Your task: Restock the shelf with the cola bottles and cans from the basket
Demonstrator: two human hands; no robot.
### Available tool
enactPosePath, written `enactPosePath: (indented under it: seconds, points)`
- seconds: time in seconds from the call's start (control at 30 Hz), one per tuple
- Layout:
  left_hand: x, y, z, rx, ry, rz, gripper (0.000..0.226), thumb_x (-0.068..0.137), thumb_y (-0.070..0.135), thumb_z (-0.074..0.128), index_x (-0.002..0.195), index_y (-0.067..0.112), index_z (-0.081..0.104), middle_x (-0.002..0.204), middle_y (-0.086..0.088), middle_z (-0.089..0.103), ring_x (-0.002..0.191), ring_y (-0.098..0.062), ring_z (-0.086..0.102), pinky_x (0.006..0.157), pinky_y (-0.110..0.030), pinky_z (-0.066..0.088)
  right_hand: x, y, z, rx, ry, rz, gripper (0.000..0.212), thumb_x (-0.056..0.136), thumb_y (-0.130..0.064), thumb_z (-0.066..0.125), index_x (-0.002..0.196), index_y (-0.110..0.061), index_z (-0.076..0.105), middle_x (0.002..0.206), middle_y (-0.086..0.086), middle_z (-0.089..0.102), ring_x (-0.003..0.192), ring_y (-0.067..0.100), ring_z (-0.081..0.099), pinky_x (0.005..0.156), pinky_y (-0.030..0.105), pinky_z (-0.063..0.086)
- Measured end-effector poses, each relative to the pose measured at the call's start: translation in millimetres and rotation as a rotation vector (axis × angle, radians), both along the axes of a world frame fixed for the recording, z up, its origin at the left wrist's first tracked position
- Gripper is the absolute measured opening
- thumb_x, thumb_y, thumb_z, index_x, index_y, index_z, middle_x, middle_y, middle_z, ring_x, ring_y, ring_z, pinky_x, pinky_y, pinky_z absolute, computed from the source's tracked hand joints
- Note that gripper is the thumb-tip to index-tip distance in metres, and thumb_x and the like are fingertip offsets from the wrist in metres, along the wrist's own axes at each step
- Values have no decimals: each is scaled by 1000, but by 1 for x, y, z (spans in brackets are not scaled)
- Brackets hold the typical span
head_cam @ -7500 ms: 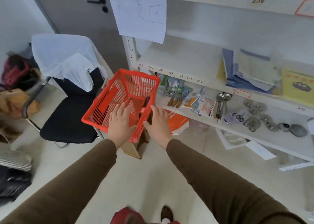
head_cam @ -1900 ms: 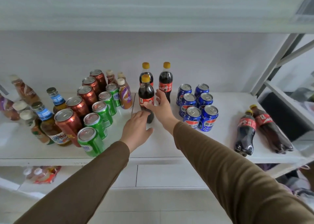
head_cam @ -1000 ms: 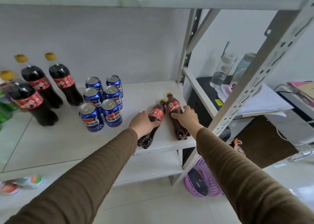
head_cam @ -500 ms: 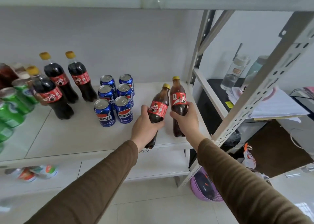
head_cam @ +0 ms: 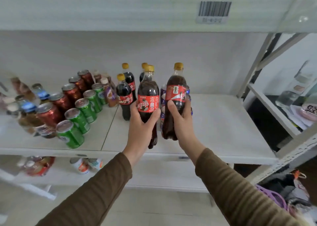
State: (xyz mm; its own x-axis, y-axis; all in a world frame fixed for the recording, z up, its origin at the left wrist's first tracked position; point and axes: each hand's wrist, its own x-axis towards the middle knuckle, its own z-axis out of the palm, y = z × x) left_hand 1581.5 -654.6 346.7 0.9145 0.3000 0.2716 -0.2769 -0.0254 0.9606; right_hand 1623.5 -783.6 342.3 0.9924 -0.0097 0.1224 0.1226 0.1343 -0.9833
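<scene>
Each hand holds one cola bottle upright in front of the white shelf (head_cam: pixel 223 122). My left hand (head_cam: pixel 139 122) is wrapped around a cola bottle (head_cam: pixel 148 95) with a red label and yellow cap. My right hand (head_cam: pixel 181 121) grips a second cola bottle (head_cam: pixel 175 88) just to its right. Both bottles are lifted off the shelf board. Behind them stand three more cola bottles (head_cam: pixel 124 95). The blue cola cans (head_cam: pixel 163 95) are mostly hidden behind the held bottles. The basket is out of view.
Rows of red cans (head_cam: pixel 49 112) and green cans (head_cam: pixel 80 116) fill the shelf's left half, with small bottled drinks (head_cam: pixel 25 109) at the far left. A metal upright (head_cam: pixel 252 68) bounds the shelf on the right. A purple basket (head_cam: pixel 272 198) sits on the floor at lower right.
Both hands have raised the two cola bottles from the right end of the shelf and carried them left, so they now hang in front of the blue cans and standing bottles.
</scene>
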Motion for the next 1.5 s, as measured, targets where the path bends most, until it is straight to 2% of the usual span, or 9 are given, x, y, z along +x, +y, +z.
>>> enactPosePath:
  seconds: [0.17, 0.23, 0.37, 0.47, 0.63, 0.8, 0.97, 1.33, 1.5]
  points:
    - [-3, 65, -24, 9, 7, 28, 53, 90, 41, 75, 136, 37, 49, 127, 13, 66, 119, -5, 63, 93, -17, 51, 2, 66, -15, -50, -48, 52, 64, 96, -33, 70, 149, -36, 33, 133, -14, 59, 114, -8, 60, 85, 10, 53]
    - [0, 83, -34, 16, 22, 35, 56, 89, 36, 76, 137, 32, 49, 126, 12, 67, 119, -6, 63, 93, -19, 51, 11, 83, -22, -102, -55, 57, 61, 95, -22, 71, 144, -37, 38, 127, -19, 59, 111, -14, 59, 81, 4, 48]
    - [11, 108, -49, 25, 71, 25, 54, 85, 37, 79, 132, 38, 52, 121, 10, 69, 114, -11, 65, 92, -31, 51, 38, 102, -36, -157, 17, 43, 60, 92, -17, 74, 133, -42, 38, 123, -20, 57, 113, -4, 57, 94, 22, 42]
    - [22, 121, -59, 34, 104, 15, 51, 81, 38, 80, 125, 37, 54, 114, 2, 70, 105, -23, 68, 80, -46, 54, 60, 110, -45, -206, 75, 26, 64, 91, -15, 73, 133, -43, 33, 119, -24, 54, 113, -1, 54, 99, 33, 41]
    - [38, 135, -75, 81, 145, -1, 59, 78, 40, 81, 129, 40, 50, 122, 4, 68, 112, -23, 66, 84, -49, 56, 87, 118, -57, -260, 85, -13, 68, 89, -7, 73, 127, -45, 33, 112, -33, 52, 101, -17, 50, 97, 30, 41]
    - [52, 139, -84, 84, 150, -23, 66, 77, 36, 83, 133, 36, 49, 126, 14, 66, 117, -10, 64, 98, -41, 53, 103, 122, -62, -272, 56, -52, 71, 89, -4, 73, 130, -45, 32, 121, -26, 52, 122, 4, 50, 104, 32, 39]
    - [58, 140, -86, 105, 161, -41, 67, 78, 34, 85, 133, 42, 48, 127, 18, 65, 118, -6, 63, 96, -32, 51, 112, 123, -66, -255, 48, -62, 74, 90, -4, 72, 136, -45, 31, 126, -23, 51, 127, 5, 47, 105, 32, 36]
    - [55, 141, -85, 183, 168, 4, 73, 67, 41, 88, 127, 51, 46, 132, 4, 61, 122, -15, 61, 102, -49, 53, 111, 124, -67, -250, 59, -83, 77, 90, -5, 72, 150, -31, 31, 137, -17, 48, 130, 3, 41, 109, 34, 33]
    - [52, 138, -81, 209, 186, 16, 81, 68, 42, 88, 135, 36, 43, 133, 3, 60, 124, -17, 58, 104, -49, 50, 95, 124, -68, -266, 133, -85, 89, 92, -3, 70, 159, -30, 19, 159, -4, 39, 147, 18, 35, 117, 43, 31]
